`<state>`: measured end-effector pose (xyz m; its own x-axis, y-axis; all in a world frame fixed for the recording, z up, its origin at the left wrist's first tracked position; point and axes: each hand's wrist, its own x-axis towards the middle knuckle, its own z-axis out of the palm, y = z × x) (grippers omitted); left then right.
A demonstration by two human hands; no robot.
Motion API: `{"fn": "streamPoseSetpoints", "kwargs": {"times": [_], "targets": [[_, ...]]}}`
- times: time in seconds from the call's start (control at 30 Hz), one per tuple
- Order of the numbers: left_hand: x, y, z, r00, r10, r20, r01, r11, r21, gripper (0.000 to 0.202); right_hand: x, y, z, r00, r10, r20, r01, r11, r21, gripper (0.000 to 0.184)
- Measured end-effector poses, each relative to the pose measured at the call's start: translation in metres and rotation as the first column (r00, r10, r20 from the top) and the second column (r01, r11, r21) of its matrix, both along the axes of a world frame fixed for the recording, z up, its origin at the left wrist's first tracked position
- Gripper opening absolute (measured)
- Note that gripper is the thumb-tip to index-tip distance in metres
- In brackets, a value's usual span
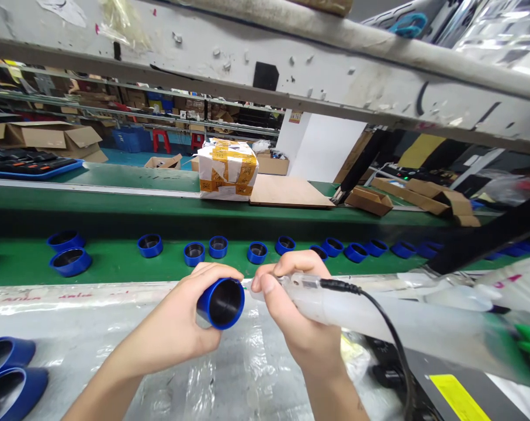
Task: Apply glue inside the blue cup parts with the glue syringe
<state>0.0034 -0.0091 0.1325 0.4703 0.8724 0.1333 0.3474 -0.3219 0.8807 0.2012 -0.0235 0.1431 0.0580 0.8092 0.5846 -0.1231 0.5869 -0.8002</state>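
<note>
My left hand [188, 318] is closed around the side of a round blue cup [206, 305] with a dark inside. The cup is tipped so that its mouth faces me. My right hand [297, 318] grips a slim, pen-like tool with a clear end [306, 281] and a black cord [378, 298] running off to the right. Its front points left toward the cup's rim, with a small gap between. My fingers cover part of the tool, and its exact kind cannot be made out.
Several blue cups [151, 245] stand along the green conveyor belt [115, 257] beyond my hands. Larger-looking blue cups [26, 392] are at the near left. A whitish tube [378, 316] extends rightward. A taped box [228, 169] sits behind the belt, below an overhead beam [317, 70].
</note>
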Motion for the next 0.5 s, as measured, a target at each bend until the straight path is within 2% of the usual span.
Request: {"fn": "streamPoseSetpoints", "kwargs": {"times": [0.5], "targets": [[-0.0089, 0.0, 0.0024, 0.998, 0.055, 0.011, -0.055, 0.996, 0.07, 0.069, -0.0003, -0.0023, 0.0003, 0.998, -0.007, 0.069, 0.006, 1.0, 0.021, 0.027]]}}
